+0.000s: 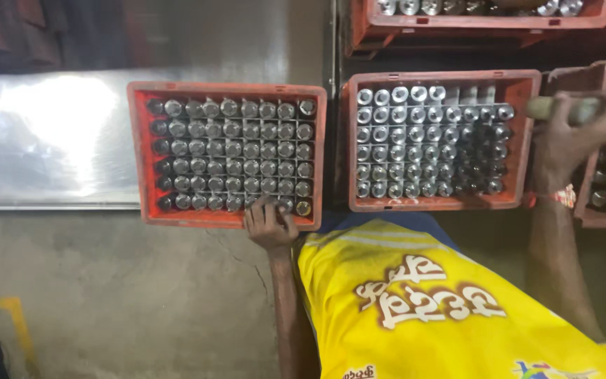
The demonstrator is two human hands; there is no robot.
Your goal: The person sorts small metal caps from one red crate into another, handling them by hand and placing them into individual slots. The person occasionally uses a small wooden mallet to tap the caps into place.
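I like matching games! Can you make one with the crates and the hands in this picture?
Things:
1. Left hand
2. Right hand
3. Left crate
4. Middle crate

States:
A. Some empty slots along its top row
B. Grips a bottle lying sideways
C. Every slot holds a bottle
D. Rests on a crate's near rim

Pairs: 1-D, 2-B, 3-C, 4-A
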